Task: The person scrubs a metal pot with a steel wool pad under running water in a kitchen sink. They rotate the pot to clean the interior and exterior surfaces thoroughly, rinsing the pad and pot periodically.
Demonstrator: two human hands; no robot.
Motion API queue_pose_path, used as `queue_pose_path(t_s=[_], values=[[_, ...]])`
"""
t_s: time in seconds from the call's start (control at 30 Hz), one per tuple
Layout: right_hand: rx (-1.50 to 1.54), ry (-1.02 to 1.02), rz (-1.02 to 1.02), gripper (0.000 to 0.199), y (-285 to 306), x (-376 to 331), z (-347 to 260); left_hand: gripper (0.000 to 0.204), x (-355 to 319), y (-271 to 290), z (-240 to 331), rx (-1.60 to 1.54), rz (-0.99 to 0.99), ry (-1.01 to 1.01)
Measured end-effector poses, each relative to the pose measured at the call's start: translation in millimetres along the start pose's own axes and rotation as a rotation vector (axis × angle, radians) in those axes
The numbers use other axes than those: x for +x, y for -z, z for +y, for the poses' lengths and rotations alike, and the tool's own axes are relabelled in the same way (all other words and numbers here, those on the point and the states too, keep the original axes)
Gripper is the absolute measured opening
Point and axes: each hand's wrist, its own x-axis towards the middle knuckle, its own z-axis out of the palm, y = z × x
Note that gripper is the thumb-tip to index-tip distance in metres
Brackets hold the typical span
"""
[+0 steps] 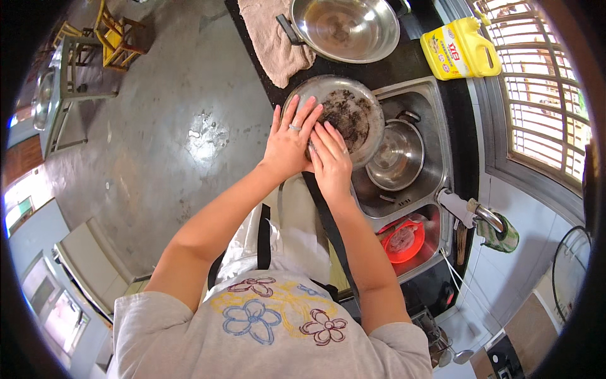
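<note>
- Grey concrete floor [170,101] fills the left of the view; a black kitchen counter [404,63] with a stainless-steel double sink [442,132] runs along the right, under a barred window [543,101].
- At the sink's near-left rim, a round, shallow metal pan with a blackened, scorched inside [347,114] sits half on the counter edge and half over the basin.
- Left hand [289,142], a ring on one finger, lies flat with fingers spread and straight against the pan's left rim, pressing rather than gripping.
- Right hand [331,159] rests just beside it, touching it, fingers extended onto the pan's dark inner surface; whether something small is held under them cannot be told.
- Inside the basin, just right of the pan, stands a smaller round steel pot [396,156].
- A red plastic strainer [401,241] sits in the nearer sink compartment.
- At the counter's far end lie a large steel wok [347,26] and a beige cloth [271,38] beside it.
- A yellow plastic detergent jug [457,50] stands at the counter's far-right corner.
</note>
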Motion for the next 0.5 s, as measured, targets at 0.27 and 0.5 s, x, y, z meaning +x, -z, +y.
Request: queue_pose_path(t_s=[0.27, 0.5], values=[[-0.335, -0.093, 0.155, 0.034, 6.2, 44.9, 34.1, 0.138, 0.9, 0.5, 3.0, -0.063, 0.046, -0.016], [-0.312, -0.193, 0.215, 0.032, 16.5, 63.3, 46.1, 0.136, 0.6, 4.0, 6.8, -0.079, 0.021, -0.006]])
